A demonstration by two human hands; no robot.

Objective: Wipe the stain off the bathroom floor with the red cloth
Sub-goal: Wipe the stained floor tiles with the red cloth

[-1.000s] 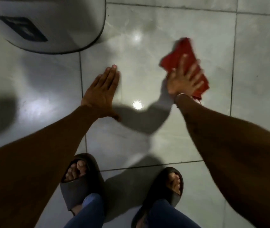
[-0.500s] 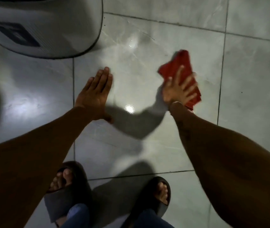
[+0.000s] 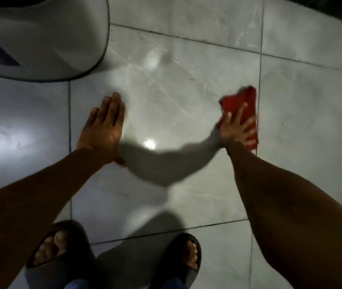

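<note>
The left hand (image 3: 103,130) lies flat on the tiled floor (image 3: 166,97), fingers straight and together, holding nothing. To its right, the right hand (image 3: 235,130) presses spread fingers on the red cloth (image 3: 242,103), beside a grout line.

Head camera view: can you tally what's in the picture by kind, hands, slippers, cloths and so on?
Hands: 2, the left hand flat on the floor tiles, the right hand pressing the cloth
Red cloth: 1
Dark slippers: 2, left slipper, right slipper
White fixture at top left: 1
Total: 6
</note>
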